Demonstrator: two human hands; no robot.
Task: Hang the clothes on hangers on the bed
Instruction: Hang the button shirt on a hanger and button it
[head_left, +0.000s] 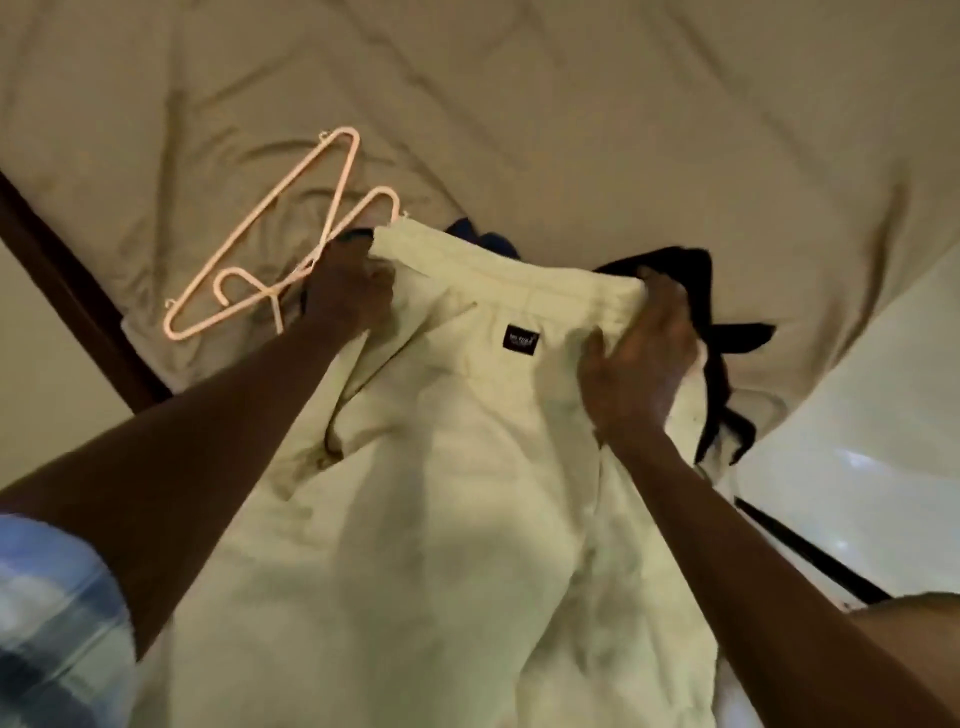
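A pale cream garment (441, 467), judged from its waistband and side pocket to be a pair of trousers or shorts, is held up over the bed (571, 104) at the centre of the view, its lower part running out of frame toward the person. A small dark label (521, 340) is seen just below the waistband. The left hand (348, 291) is closed on the left end of the waistband, fingers curled round the cloth. The right hand (639, 358) grips the right end, thumb on the near face and fingers wrapped behind. The waistband is drawn fairly straight between the two hands. The step in hand is judged to be the spreading and squaring of this garment before a hanger is fitted; no hanger is in it yet. Pink plastic hangers (270, 244), apparently two lying overlapped, rest on the sheet just beyond the left hand, apart from the garment. The next move is judged to call for one hand to be freed and a hanger taken up, with the garment laid down or kept in the other hand. Dark clothing (727, 332) lies on the bed behind the right hand, and a blue item (483, 236) shows above the waistband; both are unhung. No basket, box or other container is in view; clothes and hangers lie directly on the sheet. A dark bed frame (67, 291) borders the left side, and pale floor (857, 467) shows at the right.
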